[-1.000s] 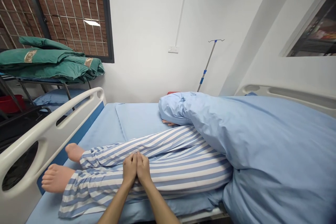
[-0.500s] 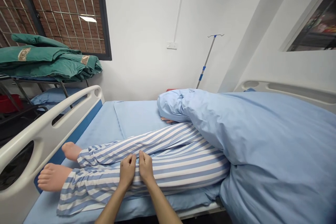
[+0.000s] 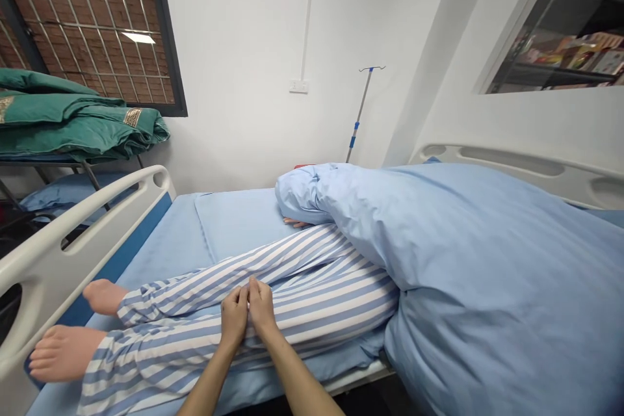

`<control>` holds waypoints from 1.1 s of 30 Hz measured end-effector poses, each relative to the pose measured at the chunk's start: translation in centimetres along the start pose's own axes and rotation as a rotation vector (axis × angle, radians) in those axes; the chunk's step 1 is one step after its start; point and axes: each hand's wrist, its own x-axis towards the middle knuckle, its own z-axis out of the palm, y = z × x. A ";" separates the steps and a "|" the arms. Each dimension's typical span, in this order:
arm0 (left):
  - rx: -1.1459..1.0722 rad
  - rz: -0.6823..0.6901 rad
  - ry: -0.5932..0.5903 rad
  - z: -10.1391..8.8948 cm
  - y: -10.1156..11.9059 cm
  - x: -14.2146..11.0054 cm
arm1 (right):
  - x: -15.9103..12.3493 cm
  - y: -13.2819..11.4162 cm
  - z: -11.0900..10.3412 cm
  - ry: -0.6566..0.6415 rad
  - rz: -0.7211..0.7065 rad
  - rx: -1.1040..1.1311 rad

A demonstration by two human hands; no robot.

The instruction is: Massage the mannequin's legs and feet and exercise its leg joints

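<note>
My left hand (image 3: 234, 315) and my right hand (image 3: 262, 304) are both closed into loose fists, side by side with the thumbs and knuckles almost touching. No object shows in either one. They are over the near leg of blue-and-white striped trousers (image 3: 322, 309), worn by a figure lying on the bed; whether they rest on the cloth I cannot tell. To the left are the figure's bare feet (image 3: 65, 352), which look like a manikin's. A light blue quilt (image 3: 453, 247) covers the upper body, and a few fingers (image 3: 296, 222) poke out from under its edge.
A cream bed end board (image 3: 100, 205) rises at the left, and another (image 3: 517, 166) at the far right. Light blue sheet (image 3: 234, 214) lies beyond the legs. Behind stand an IV pole (image 3: 358, 114) and, at left, folded green quilts (image 3: 92, 127) on a rack by a barred window.
The view has turned to the right, so the bed and room sit further left. My two fists have come closer together, staying closed above the striped leg.
</note>
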 end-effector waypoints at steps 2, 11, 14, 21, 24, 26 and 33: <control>0.033 0.023 -0.026 0.0 -0.1 -0.3 | 0.4 -0.7 -0.9 -0.014 -0.067 -0.035; 0.079 0.012 -0.054 0.2 1.1 -0.9 | -0.5 2.1 -1.8 -0.025 -0.170 -0.261; 0.016 0.000 -0.030 1.1 2.2 -0.1 | -0.4 2.1 -1.8 -0.017 -0.137 -0.162; 0.034 -0.023 -0.012 3.3 2.2 0.4 | 0.8 1.3 -3.6 -0.038 -0.019 0.013; 0.120 0.027 -0.077 3.3 1.7 -0.4 | 1.2 0.1 -5.1 -0.029 -0.086 -0.120; 0.135 0.043 -0.088 3.2 1.6 -0.8 | 1.4 -0.6 -6.3 -0.011 -0.154 -0.191; 0.205 0.067 -0.135 3.0 2.0 -1.9 | 0.7 1.5 -8.9 0.011 -0.246 -0.421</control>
